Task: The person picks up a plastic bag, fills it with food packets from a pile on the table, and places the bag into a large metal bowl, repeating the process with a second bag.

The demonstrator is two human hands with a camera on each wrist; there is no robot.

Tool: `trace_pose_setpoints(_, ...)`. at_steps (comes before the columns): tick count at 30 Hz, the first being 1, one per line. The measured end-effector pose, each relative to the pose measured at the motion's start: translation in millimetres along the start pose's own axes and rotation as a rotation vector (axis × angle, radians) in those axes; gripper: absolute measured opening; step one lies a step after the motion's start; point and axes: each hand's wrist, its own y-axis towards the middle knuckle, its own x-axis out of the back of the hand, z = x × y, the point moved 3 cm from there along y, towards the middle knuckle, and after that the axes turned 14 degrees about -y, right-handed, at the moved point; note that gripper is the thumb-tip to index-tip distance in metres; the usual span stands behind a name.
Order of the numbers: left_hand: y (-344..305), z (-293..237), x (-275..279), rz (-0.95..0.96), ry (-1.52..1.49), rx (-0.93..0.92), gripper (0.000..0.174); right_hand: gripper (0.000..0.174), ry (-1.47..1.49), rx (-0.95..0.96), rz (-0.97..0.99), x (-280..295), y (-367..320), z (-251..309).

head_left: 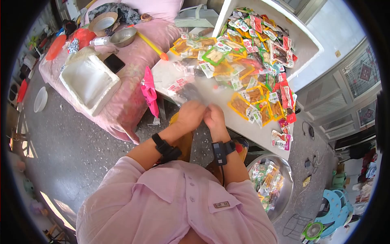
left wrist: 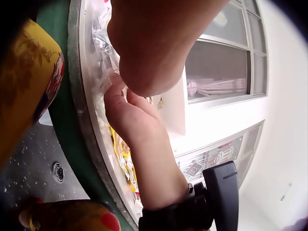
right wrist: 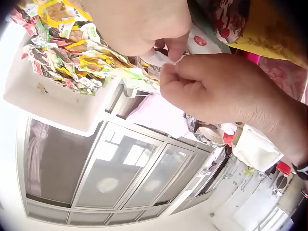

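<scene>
My two hands meet at the near edge of the white table [head_left: 221, 96]. Together they pinch a clear plastic bag [head_left: 189, 92] with dark contents that lies on the table edge. My left hand [head_left: 193, 110] grips the bag from the left and my right hand [head_left: 211, 114] from the right, fingers curled and knuckles almost touching. In the left wrist view the crinkled bag [left wrist: 102, 42] shows above my right hand [left wrist: 126, 113], with my left hand [left wrist: 154, 48] close over it. The right wrist view has my right hand [right wrist: 144, 26] and left hand [right wrist: 211, 86] pinching the bag's thin edge [right wrist: 161, 58].
Several snack packets [head_left: 248, 65] in yellow, red and green cover the table beyond my hands. A metal basin [head_left: 271, 184] with more packets stands on the floor at my right. To the left are a pink bag [head_left: 149, 92], a white foam box [head_left: 88, 81] and a metal bowl [head_left: 123, 36].
</scene>
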Motion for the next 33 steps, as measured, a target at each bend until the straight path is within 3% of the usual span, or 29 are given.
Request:
trace_pose_setpoints(5, -0.4, 9.0, -7.7, -0.109, -0.018, -0.081, 0.018, 0.006, -0.071, 0.093, 0.046, 4.9, 16.4, -7.1)
trace_pose_setpoints(6, 2.5, 9.8, -10.5, -0.112, -0.047, -0.083, 0.018, 0.007, -0.063, 0.105, -0.051, -2.1, 9.0, -0.8)
trace_pose_setpoints(9, 6.7, 17.6, -17.3, -0.11, -0.185, -0.026, 0.019, 0.007, -0.071, 0.045, 0.104, -0.3, 12.4, 4.4)
trace_pose_setpoints(12, 10.6, 14.9, -25.9, -0.117, -0.166, -0.046, 0.019, 0.011, -0.308, -0.049, 0.215, 7.6, 14.8, 7.5)
trace_pose_setpoints(18, 10.9, 20.8, -32.7, -0.098, -0.121, -0.086, 0.017, 0.014, -0.654, -0.222, 0.13, 4.3, -4.0, 39.2)
trace_pose_setpoints(21, 7.4, 25.8, -37.2, -0.074, -0.124, -0.071, 0.016, 0.018, -0.767, -0.156, 0.146, 29.9, -10.1, 76.4)
trace_pose_setpoints(25, 7.3, 23.4, -39.3, -0.084, -0.08, -0.096, 0.015, 0.02, -0.648, 0.049, 0.034, 83.8, 14.2, 140.0)
trace_pose_setpoints(26, 7.7, 23.3, -40.2, -0.088, -0.081, -0.093, 0.015, 0.019, -0.751, 0.214, 0.019, 97.0, 25.2, 156.8)
trace_pose_setpoints(31, 9.2, 25.2, -42.8, -0.074, -0.089, -0.067, 0.015, 0.017, -0.822, 0.683, -0.08, 129.2, 80.8, 222.6)
trace_pose_setpoints(33, 10.5, 23.9, -41.7, -0.066, -0.098, -0.06, 0.015, 0.016, -1.097, 1.003, -0.119, 174.1, 146.8, 231.5)
